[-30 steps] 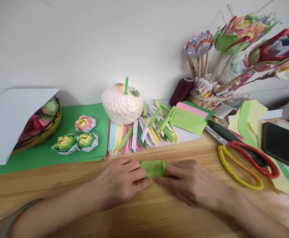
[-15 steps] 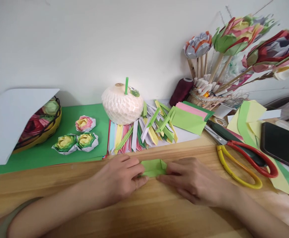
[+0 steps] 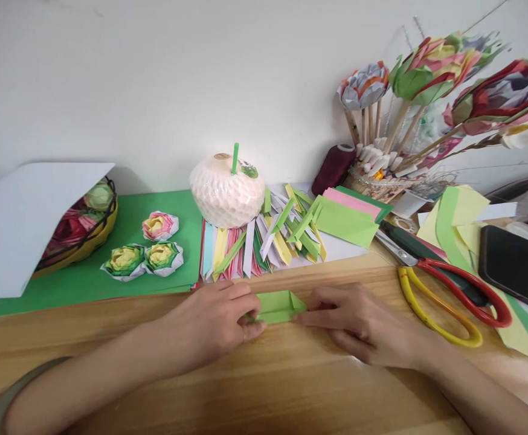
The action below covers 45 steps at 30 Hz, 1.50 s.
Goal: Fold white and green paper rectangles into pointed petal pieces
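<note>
A small light-green piece of folded paper [image 3: 275, 307] lies on the wooden table between my two hands. Its right end shows a diagonal corner fold. My left hand [image 3: 223, 314] grips the left end, fingers bent and pressed together, hiding that end. At the other end, my right hand [image 3: 352, 323] pinches the lower right corner between thumb and index finger. Just behind the paper lies a pile of folded paper strips [image 3: 250, 244] in green, yellow, pink and white.
Red-and-yellow-handled scissors [image 3: 445, 296] and a black phone [image 3: 513, 266] lie to the right. Three paper flowers [image 3: 162, 257] sit on green sheets [image 3: 155, 202] beside a basket [image 3: 105, 232]. A white coconut-shaped container [image 3: 228, 193] stands at the back, near a purple thread spool [image 3: 334, 169].
My right hand has shifted slightly right at the paper's end, uncovering more of the folded corner. The left hand still holds the other end. The view has moved a little.
</note>
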Available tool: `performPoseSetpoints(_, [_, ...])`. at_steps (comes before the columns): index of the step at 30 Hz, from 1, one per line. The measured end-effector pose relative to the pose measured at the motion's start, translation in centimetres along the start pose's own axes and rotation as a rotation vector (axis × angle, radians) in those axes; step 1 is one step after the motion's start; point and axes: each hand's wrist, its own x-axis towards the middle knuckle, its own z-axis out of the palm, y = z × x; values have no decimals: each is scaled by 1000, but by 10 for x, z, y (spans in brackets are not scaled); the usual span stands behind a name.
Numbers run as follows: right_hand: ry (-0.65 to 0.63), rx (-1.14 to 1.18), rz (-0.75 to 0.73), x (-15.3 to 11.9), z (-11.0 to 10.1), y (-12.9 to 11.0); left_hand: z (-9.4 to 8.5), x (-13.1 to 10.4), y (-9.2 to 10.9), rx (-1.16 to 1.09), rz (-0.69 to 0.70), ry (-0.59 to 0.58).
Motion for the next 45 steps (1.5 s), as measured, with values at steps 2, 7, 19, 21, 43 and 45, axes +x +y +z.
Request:
performPoseSetpoints(2, [-14,-42,26,0,1,-1,-3,1,0,-36,-50,-26])
performPoseSetpoints(7, [-26,-78,24,0,-1,-2,-8,-3,-2,81,91,-77])
performPoseSetpoints(19, [61,-96,-130,6,0,-14,-10,-3,-1,307,177,42])
performPoseSetpoints(21, [32,-51,-151,8,4,-20,-7,-2,-2,300,148,62])
performPoseSetpoints(43, [264,-239,-58,17,28,-17,10,2,0,101,29,98])
performPoseSetpoints(45, [300,-307,-41,16,29,-16,7,3,2,50,37,150])
